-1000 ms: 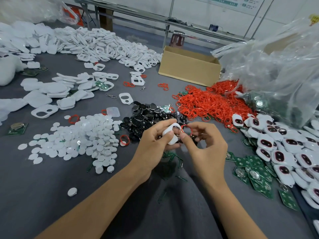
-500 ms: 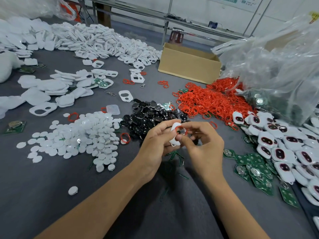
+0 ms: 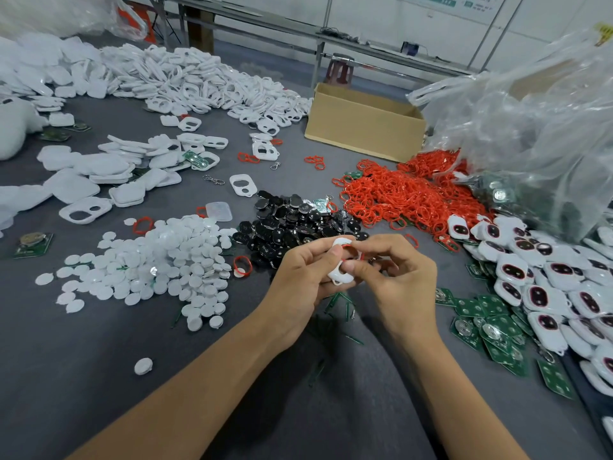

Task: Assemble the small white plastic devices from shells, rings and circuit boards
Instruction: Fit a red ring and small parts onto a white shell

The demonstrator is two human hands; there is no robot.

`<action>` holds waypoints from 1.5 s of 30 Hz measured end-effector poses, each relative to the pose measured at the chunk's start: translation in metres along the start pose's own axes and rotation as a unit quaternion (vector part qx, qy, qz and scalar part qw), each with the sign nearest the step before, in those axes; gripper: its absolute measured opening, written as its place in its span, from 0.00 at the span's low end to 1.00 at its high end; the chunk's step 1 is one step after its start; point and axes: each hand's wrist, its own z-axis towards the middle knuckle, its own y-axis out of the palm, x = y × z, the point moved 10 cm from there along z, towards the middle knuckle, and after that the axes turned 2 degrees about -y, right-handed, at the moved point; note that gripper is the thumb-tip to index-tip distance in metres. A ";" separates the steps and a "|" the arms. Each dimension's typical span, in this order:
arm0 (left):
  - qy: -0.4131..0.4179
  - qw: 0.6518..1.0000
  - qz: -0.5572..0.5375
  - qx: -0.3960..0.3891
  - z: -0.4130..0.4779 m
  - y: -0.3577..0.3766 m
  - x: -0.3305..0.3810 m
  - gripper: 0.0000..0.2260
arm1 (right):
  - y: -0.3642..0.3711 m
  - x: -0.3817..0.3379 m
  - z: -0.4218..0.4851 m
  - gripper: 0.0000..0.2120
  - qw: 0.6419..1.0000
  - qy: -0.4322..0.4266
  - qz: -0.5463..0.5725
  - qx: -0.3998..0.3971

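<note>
The left hand grips a white shell while the right hand pinches a red ring against its opening.

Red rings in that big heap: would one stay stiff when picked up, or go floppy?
Probably floppy: the red rings lie tangled and bent in uneven loops, which suggests thin rubber. Likely very light, since each is a slim band. One would hardly roll; the loose ring by the white discs lies flat.
</note>
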 end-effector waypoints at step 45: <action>-0.032 0.996 -0.080 0.018 -0.001 -0.005 -0.005 0.11 | 0.006 -0.001 -0.002 0.19 1.000 -0.026 0.001 -0.010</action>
